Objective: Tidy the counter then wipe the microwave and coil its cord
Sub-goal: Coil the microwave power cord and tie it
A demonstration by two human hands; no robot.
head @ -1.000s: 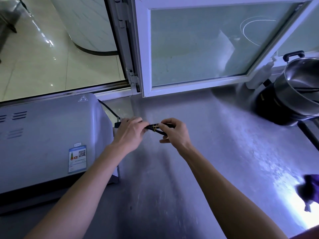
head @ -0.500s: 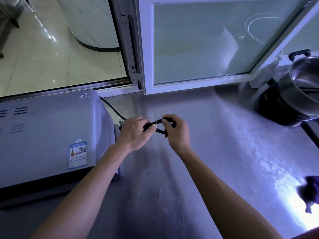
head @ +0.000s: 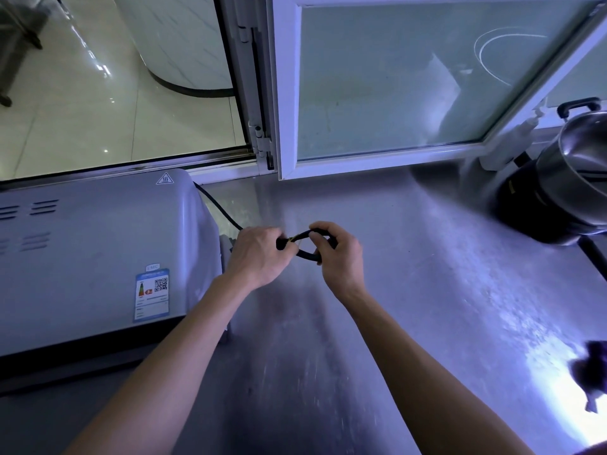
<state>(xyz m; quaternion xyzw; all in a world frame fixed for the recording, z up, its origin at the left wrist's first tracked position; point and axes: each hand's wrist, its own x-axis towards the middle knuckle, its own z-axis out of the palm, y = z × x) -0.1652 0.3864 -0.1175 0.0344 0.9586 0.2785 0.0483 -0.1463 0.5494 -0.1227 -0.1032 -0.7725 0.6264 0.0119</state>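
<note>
While left hand (head: 259,254) and right hand (head: 338,254) pinch looped power cord (head: 305,239) beside microwave (head: 98,254), coiling step underway; next likely: secure bundle.

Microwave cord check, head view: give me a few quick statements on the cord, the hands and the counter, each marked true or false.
1. Both the left hand and right hand grip the black cord. True.
2. The cord lies on top of the microwave. False: it is held over the steel counter, right of the microwave.
3. A steel pot stands at the counter's far right. True.
4. The purple cloth is in the right hand. False: it lies on the counter near the right edge.
</note>
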